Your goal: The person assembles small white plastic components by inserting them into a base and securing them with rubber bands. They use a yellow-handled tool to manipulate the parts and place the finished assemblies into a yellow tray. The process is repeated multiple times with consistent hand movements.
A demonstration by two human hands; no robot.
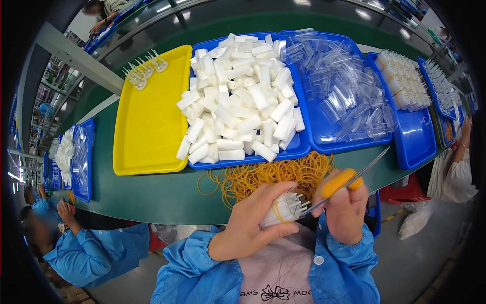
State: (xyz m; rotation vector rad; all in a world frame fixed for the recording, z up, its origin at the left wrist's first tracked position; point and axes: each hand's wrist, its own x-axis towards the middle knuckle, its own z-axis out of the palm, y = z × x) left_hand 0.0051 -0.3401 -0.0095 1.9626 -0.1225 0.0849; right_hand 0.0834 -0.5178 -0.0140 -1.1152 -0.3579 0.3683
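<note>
My left hand (245,223) is wrapped round a small bundle (277,213) of white pieces in a clear sleeve, with a yellow rubber band about it. Several thin white pins stick out of its right end. In my right hand (345,218) is a slim metal tool with an orange-yellow grip (339,182); its kind is not plain. One end of the tool slants up to the right, and the other reaches down to the pins. Just beyond my hands lies a heap of yellow rubber bands (283,171) on the green table (152,195).
Behind the bands stand a blue tray (310,147) heaped with white foam blocks (243,101) and another with clear plastic sleeves (339,91). A yellow tray (147,126) holds a few pin clusters. Banded bundles (402,81) fill a tray at right. A co-worker (86,253) sits at left.
</note>
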